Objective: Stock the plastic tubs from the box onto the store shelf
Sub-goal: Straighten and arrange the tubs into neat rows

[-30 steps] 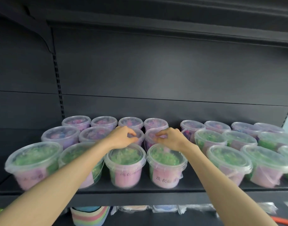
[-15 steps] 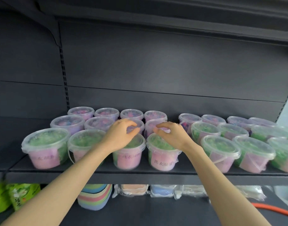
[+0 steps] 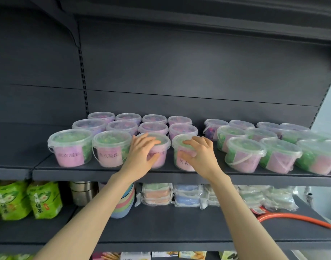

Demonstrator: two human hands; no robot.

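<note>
Several clear plastic tubs with green or purple contents and pink labels stand in rows on the dark store shelf (image 3: 86, 172). My left hand (image 3: 143, 153) grips the third front tub (image 3: 163, 144), fingers over its lid and thumb on its side. In the same way my right hand (image 3: 201, 155) grips the fourth front tub (image 3: 178, 147) beside it. Two more front tubs (image 3: 71, 147) stand to the left. A second group of tubs (image 3: 245, 154) stands to the right. The box is out of view.
The shelf above overhangs the tubs. On the lower shelf are green tea bags (image 3: 44, 199), metal tins (image 3: 82, 192), stacked coloured bowls (image 3: 123, 205), wrapped packs (image 3: 189, 196) and an orange hose (image 3: 292, 217) at the right.
Both hands have come forward from the second-row tubs onto the two middle front tubs and now grip them. The view has dropped, showing the lower shelf.
</note>
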